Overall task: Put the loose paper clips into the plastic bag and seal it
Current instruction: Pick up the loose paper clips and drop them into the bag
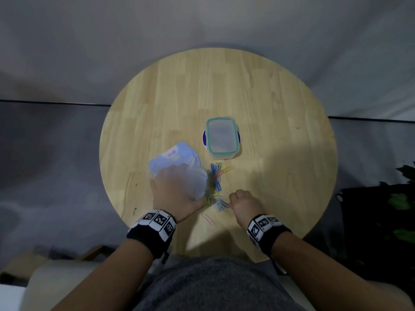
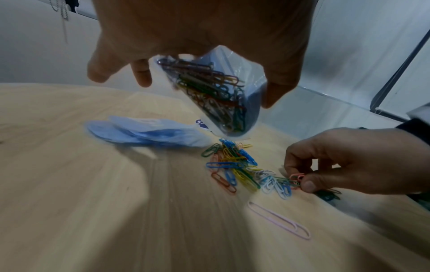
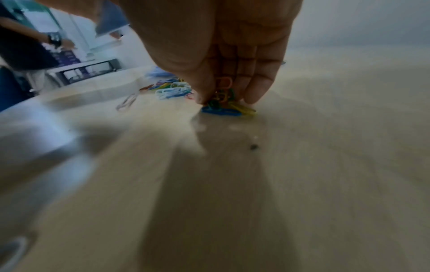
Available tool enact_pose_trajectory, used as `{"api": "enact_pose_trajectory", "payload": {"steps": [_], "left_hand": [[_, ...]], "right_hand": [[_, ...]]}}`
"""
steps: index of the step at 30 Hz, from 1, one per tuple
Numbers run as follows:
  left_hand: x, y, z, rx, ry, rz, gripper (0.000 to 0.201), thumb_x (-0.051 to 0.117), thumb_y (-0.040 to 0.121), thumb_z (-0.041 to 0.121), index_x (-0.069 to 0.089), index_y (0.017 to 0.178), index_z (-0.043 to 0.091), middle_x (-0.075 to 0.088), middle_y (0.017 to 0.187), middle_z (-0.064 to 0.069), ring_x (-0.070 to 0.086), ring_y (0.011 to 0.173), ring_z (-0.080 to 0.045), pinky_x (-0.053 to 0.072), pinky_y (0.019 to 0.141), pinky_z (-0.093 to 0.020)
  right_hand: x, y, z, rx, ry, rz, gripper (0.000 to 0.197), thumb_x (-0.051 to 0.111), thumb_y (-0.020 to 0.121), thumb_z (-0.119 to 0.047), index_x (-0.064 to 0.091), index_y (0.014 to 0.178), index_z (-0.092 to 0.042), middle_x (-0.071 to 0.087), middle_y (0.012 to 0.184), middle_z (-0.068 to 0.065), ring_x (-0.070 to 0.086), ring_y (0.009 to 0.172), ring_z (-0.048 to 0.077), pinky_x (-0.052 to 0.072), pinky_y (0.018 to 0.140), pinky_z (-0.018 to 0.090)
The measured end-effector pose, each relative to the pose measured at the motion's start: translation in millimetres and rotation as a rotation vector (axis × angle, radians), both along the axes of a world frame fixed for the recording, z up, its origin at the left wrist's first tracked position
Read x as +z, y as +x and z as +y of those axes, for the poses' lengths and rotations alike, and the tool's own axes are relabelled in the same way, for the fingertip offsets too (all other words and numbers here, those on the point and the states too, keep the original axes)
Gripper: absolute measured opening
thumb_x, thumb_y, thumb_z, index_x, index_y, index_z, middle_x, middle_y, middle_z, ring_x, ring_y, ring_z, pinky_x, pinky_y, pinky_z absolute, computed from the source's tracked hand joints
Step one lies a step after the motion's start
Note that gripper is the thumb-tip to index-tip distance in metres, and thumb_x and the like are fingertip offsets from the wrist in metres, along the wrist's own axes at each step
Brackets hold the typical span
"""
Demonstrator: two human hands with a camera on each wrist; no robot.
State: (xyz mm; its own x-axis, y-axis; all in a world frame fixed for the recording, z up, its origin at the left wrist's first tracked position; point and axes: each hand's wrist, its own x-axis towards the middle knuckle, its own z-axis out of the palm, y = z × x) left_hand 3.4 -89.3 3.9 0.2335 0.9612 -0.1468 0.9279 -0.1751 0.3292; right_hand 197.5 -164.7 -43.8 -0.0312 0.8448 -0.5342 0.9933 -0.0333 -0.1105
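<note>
A clear plastic bag (image 2: 223,95) with several coloured paper clips inside hangs just above the table, gripped by my left hand (image 1: 173,194). In the head view the plastic bag (image 1: 197,182) shows past the fingers. Loose coloured paper clips (image 1: 216,176) lie in a heap on the wooden table (image 1: 269,108) to the right of the bag; the same loose clips (image 2: 235,165) appear below it in the left wrist view. My right hand (image 1: 243,202) pinches a small bunch of clips (image 3: 223,97) at the near end of the heap. One pale pink clip (image 2: 279,220) lies apart, nearer me.
A lidded plastic box (image 1: 221,136) with a teal rim stands behind the heap. Pale blue cards (image 1: 174,159) lie fanned to the left of it, behind the bag. A dark plant (image 1: 402,198) stands off the table's right edge.
</note>
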Motion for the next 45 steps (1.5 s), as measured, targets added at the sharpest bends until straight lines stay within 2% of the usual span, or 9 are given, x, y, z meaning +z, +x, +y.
{"api": "enact_pose_trajectory", "payload": {"steps": [3,6,12,17,22,26,31,37,45], "left_hand": [[-1,6,0,-0.024,-0.009,-0.020,0.102,0.047,0.043,0.077,0.043,0.128,0.020,0.050,0.121,-0.007,0.043,0.116,-0.034,0.035,0.098,-0.052],[-7,10,1,-0.050,-0.047,-0.080,0.096,0.052,0.044,0.070,0.041,0.125,0.020,0.050,0.120,-0.007,0.045,0.113,-0.034,0.040,0.095,-0.046],[-11,19,3,-0.108,-0.073,-0.118,0.097,0.053,0.046,0.073,0.043,0.125,0.016,0.050,0.118,-0.007,0.044,0.111,-0.032,0.039,0.094,-0.043],[-3,39,6,-0.131,-0.042,-0.198,0.094,0.065,0.047,0.064,0.040,0.125,0.017,0.048,0.118,-0.006,0.043,0.111,-0.030,0.039,0.096,-0.042],[9,54,15,-0.115,0.002,-0.298,0.084,0.065,0.050,0.049,0.043,0.121,0.012,0.047,0.116,-0.006,0.041,0.109,-0.029,0.038,0.095,-0.038],[7,52,16,-0.111,-0.003,-0.318,0.085,0.061,0.050,0.052,0.043,0.122,0.011,0.046,0.118,-0.006,0.042,0.112,-0.029,0.037,0.097,-0.038],[2,48,16,-0.109,-0.012,-0.290,0.089,0.061,0.048,0.055,0.042,0.123,0.011,0.046,0.116,-0.006,0.043,0.112,-0.029,0.034,0.098,-0.035],[4,38,15,-0.098,0.021,-0.296,0.086,0.064,0.050,0.056,0.040,0.120,0.013,0.047,0.114,-0.004,0.044,0.108,-0.029,0.036,0.095,-0.036],[6,11,6,-0.088,0.026,-0.219,0.085,0.057,0.052,0.059,0.044,0.118,0.007,0.050,0.111,-0.009,0.045,0.104,-0.031,0.034,0.094,-0.036]], "right_hand": [[-6,-1,-2,-0.013,0.018,0.001,0.024,0.039,0.060,-0.007,0.059,0.072,-0.008,0.062,0.069,0.012,0.061,0.060,0.032,0.048,0.040,0.034],[7,2,5,-0.051,0.049,0.113,0.015,0.054,0.073,0.001,0.059,0.085,-0.006,0.065,0.086,0.017,0.062,0.078,0.037,0.051,0.062,0.040],[68,13,33,-0.781,0.330,0.630,0.017,0.066,0.084,-0.022,0.056,0.071,-0.017,0.064,0.070,0.002,0.057,0.065,0.018,0.046,0.063,0.026],[107,-2,72,-0.920,0.376,0.889,0.017,0.072,0.077,-0.015,0.058,0.068,-0.017,0.059,0.060,-0.004,0.055,0.056,0.009,0.045,0.058,0.017],[114,-10,75,-0.819,0.408,0.752,0.012,0.078,0.070,-0.021,0.066,0.071,-0.019,0.063,0.060,-0.003,0.060,0.061,0.014,0.051,0.067,0.028],[129,-7,68,-0.690,0.366,0.704,0.015,0.075,0.073,-0.025,0.074,0.087,-0.021,0.068,0.074,-0.009,0.064,0.072,0.006,0.050,0.072,0.018],[119,22,57,-0.732,0.519,0.770,0.010,0.072,0.075,-0.013,0.072,0.083,-0.020,0.065,0.072,-0.013,0.055,0.063,-0.002,0.043,0.064,0.013],[49,44,9,-0.291,-0.126,0.241,0.046,0.064,0.076,-0.004,0.050,0.117,-0.016,0.051,0.121,0.008,0.055,0.102,0.029,0.047,0.086,0.035],[21,22,-3,-0.238,-0.098,0.251,0.033,0.060,0.084,-0.011,0.053,0.116,-0.006,0.051,0.123,0.015,0.051,0.114,0.035,0.044,0.093,0.039]]}}
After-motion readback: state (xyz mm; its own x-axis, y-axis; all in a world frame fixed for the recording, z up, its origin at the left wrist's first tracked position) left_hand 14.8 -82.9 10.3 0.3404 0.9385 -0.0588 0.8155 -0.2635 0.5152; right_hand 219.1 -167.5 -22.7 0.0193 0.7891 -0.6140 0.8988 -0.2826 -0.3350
